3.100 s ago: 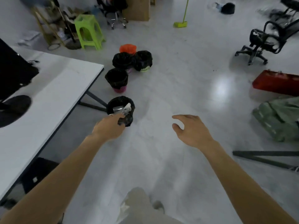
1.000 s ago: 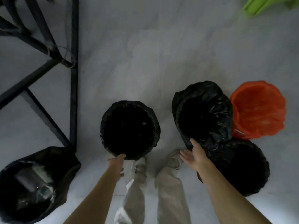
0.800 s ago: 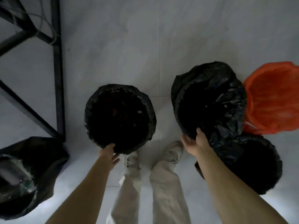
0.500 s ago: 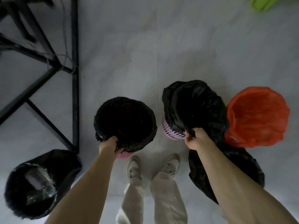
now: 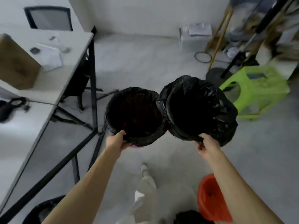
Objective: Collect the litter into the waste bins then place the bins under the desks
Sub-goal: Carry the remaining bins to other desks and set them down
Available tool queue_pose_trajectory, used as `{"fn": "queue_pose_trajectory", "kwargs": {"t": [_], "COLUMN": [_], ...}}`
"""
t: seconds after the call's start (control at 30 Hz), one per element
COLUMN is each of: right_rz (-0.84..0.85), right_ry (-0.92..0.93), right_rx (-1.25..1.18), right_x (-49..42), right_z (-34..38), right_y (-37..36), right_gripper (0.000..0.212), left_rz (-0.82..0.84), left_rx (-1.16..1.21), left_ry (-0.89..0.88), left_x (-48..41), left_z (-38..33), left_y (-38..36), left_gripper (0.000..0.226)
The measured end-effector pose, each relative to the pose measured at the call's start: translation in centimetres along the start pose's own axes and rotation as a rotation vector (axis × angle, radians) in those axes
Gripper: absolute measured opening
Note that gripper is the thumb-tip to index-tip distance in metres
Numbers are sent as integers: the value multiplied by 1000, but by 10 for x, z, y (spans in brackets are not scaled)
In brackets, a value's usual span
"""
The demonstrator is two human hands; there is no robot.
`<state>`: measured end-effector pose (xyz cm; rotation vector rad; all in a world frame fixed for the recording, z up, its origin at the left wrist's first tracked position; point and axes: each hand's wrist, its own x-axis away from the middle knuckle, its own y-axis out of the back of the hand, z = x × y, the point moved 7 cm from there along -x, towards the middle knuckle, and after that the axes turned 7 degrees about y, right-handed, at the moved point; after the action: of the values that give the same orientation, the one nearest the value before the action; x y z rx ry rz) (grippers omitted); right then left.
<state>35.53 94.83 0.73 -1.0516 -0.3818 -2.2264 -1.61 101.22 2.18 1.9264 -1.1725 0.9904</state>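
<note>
Two bins lined with black bags are held up off the floor, side by side with their rims touching. The left bin (image 5: 135, 115) is gripped at its near rim by the left hand (image 5: 116, 141), fingers curled over the edge; a bit of pink shows under it. The right bin (image 5: 196, 109) is gripped the same way by the right hand (image 5: 206, 146), closed on the near rim. Both bins look dark inside and their contents cannot be made out. Left of them stands a white desk (image 5: 48, 81) on black legs, carrying a brown box (image 5: 16, 65). A green stool (image 5: 257, 89) sits to the right. Near the person's feet an orange bin (image 5: 210, 199) stands on the floor, with another black-lined bin (image 5: 40, 210) at the lower left.
</note>
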Motion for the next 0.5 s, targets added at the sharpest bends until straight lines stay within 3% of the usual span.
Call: {"fn": "queue_pose_trajectory", "kwargs": {"t": [0.23, 0.5], "right_rz": [34, 6], "right_ry": [163, 220], "right_rx": [-101, -52], "right_x": [12, -46], "right_z": [137, 251], "right_y": [-69, -150], "right_gripper": [26, 25], "left_rz": [113, 52], "left_rx": [95, -21], "left_ry": [-77, -117], "left_x": [11, -23], "left_z": [-145, -258], "left_y": [-50, -115], "left_gripper": [24, 7]}}
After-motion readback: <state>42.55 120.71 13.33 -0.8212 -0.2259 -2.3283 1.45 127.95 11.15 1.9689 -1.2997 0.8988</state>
